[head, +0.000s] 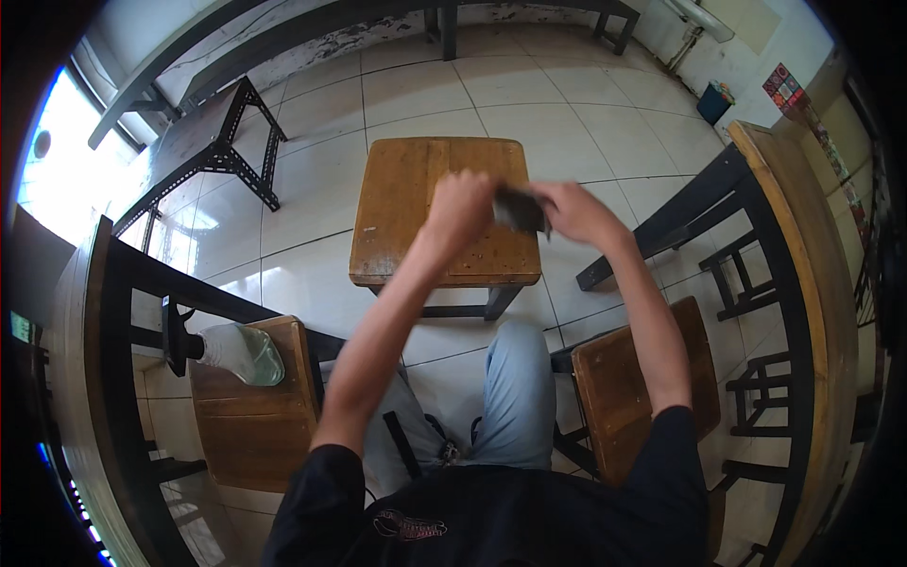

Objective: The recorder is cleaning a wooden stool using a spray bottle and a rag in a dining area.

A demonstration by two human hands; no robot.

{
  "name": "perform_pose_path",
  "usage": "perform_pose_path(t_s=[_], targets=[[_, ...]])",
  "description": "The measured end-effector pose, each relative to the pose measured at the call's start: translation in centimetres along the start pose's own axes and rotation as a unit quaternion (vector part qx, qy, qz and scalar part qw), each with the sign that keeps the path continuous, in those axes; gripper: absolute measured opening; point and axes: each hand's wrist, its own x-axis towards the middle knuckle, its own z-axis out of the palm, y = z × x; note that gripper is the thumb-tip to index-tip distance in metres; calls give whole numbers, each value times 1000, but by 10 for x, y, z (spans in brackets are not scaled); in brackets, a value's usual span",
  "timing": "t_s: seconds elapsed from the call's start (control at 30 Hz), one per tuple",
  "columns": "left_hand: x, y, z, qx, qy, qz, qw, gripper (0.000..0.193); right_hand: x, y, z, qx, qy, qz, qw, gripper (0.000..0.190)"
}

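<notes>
Between my hands, over the wooden stool point(397, 191) in front of me, is a dark grey cloth point(521, 210), blurred by motion. My left hand point(462, 200) is closed in a fist at the cloth's left end, above the middle of the seat. Pinching the other end, my right hand point(572, 209) is just past the seat's right edge. The varnished seat shows pale worn patches near its front left corner and small dark specks at the front right.
To my left, a spray bottle point(244, 353) with pale green liquid lies on another stool point(248, 439). A third stool point(616, 397) is by my right arm. Wooden tables point(808, 262) flank both sides. A black metal-framed table point(205, 127) stands far left, and a blue bin point(714, 103) far right.
</notes>
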Motion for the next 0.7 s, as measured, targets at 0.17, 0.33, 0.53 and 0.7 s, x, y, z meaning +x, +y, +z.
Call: perform_pose_path(t_s=[0.17, 0.33, 0.53, 0.7], targets=[[72, -67, 23, 32, 297, 151, 942, 36, 94, 24, 1, -46, 215, -64, 973, 43], [86, -51, 73, -32, -40, -33, 998, 42, 115, 117, 69, -102, 126, 41, 986, 60], [64, -94, 92, -13, 88, 10, 996, 42, 119, 75, 87, -92, 141, 42, 985, 59], [58, -69, 88, 31, 55, -7, 998, 41, 99, 83, 80, -156, 144, 40, 976, 58]])
